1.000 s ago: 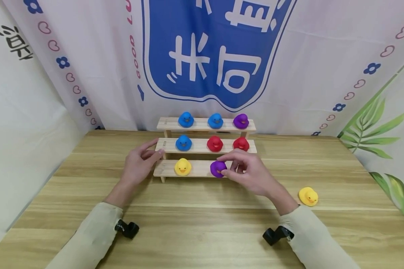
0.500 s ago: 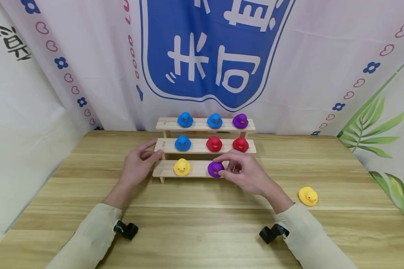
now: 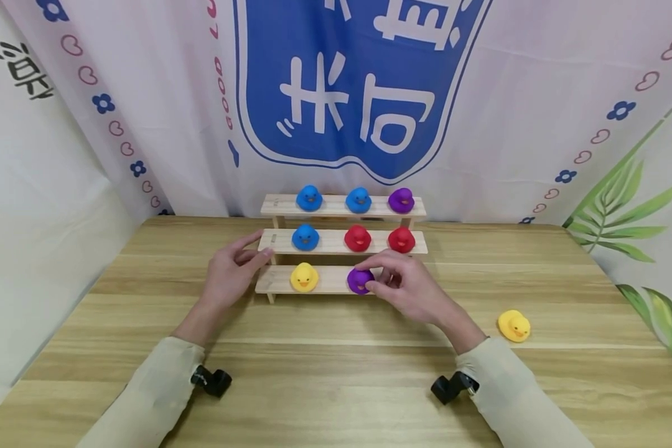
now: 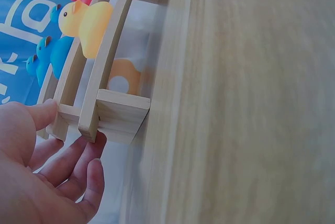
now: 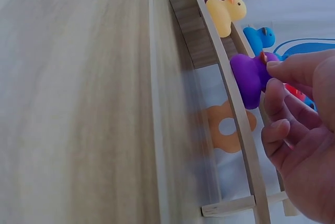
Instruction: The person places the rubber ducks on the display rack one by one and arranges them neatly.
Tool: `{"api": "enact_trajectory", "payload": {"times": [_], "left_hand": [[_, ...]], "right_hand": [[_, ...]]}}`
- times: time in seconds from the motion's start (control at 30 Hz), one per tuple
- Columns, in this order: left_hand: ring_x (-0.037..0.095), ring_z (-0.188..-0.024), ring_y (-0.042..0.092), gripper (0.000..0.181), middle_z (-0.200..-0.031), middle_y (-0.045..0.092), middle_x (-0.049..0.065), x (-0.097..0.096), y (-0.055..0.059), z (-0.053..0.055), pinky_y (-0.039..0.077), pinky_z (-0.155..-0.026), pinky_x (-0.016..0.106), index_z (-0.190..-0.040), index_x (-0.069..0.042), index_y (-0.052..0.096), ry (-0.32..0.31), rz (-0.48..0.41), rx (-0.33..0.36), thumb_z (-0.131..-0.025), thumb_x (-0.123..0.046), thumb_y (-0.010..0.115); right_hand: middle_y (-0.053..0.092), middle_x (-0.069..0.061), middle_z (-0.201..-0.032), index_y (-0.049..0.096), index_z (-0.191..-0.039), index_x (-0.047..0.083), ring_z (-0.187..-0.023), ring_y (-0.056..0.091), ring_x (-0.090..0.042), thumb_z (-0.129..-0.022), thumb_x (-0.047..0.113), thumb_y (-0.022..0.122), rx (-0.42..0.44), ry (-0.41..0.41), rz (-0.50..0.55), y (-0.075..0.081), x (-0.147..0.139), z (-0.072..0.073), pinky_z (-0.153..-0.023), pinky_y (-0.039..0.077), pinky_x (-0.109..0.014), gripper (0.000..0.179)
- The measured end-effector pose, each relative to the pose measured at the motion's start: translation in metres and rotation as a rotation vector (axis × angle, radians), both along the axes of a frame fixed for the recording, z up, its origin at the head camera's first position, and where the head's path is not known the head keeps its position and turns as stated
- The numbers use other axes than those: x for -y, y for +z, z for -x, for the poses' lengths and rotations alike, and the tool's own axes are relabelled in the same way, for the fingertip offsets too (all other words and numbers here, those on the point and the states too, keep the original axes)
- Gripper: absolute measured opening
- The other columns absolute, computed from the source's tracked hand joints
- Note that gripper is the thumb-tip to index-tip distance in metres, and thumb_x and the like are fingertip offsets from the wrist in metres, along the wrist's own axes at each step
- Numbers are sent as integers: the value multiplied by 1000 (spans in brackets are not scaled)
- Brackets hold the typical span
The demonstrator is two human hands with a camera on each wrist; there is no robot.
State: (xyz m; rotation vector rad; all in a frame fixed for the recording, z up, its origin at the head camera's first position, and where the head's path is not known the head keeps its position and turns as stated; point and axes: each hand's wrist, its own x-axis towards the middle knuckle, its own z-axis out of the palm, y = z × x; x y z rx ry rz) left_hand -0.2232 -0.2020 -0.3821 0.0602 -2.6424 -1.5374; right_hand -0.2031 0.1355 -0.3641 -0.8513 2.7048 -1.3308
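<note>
A three-tier wooden display stand holds rubber ducks facing forward. At its left end my left hand grips the middle board's end between thumb and fingers; in the left wrist view other fingertips are right at the lowest board's end. My right hand pinches a purple rubber duck between thumb and forefinger, on the lowest board. In the right wrist view this duck stands upright against that board. To its left sits a yellow duck. My right hand hides the lowest board's right end.
The middle tier carries a blue duck and two red ducks; the top has two blue ducks and a purple duck. Another yellow duck lies on the wooden table at right. A printed curtain hangs behind.
My right hand has shifted the purple duck slightly left along the lowest board, then stayed nearly still. My left hand has kept its place on the stand.
</note>
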Motion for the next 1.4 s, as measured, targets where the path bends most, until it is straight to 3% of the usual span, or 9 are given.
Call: {"api": "enact_trajectory", "payload": {"times": [0.5, 0.67, 0.8, 1.03, 1.4], "left_hand": [[24, -120, 63, 60, -122, 71, 8, 0, 1, -1, 51, -96, 38, -145, -35, 48, 5, 23, -4, -91, -57, 62], [21, -114, 65, 59, -118, 72, 7, 0, 2, -2, 50, -81, 25, -145, -36, 49, 13, 32, -11, -91, -56, 62], [21, -111, 66, 57, -116, 73, 8, 1, 2, -1, 49, -72, 21, -144, -35, 50, 6, 33, -26, -92, -54, 63], [22, -114, 65, 59, -118, 72, 9, 1, 0, 0, 49, -76, 21, -145, -33, 49, -2, 34, -14, -92, -54, 63], [21, -107, 65, 59, -115, 73, 8, 2, -1, 1, 48, -69, 20, -145, -33, 50, -13, 37, -37, -92, -55, 63]], "right_hand": [[65, 10, -114, 67, -122, 31, -81, 60, -18, -93, 17, 70, 31, -25, 30, -3, 0, 1, -66, 52, -29, 32], [66, 4, -108, 68, -122, 24, -77, 60, -19, -92, 21, 72, 22, -19, 74, 1, -3, 0, -62, 50, -28, 30], [66, -2, -108, 69, -120, 22, -76, 60, -21, -90, 21, 74, 19, -23, 106, 7, -8, -2, -62, 51, -27, 29], [68, 0, -106, 70, -116, 23, -77, 58, -20, -92, 22, 71, -17, -35, 110, 20, -13, -7, -64, 51, -26, 24], [65, 5, -91, 70, -115, 24, -73, 56, -16, -93, 23, 71, -84, -86, 49, 23, -36, -10, -63, 49, -25, 22]]}}
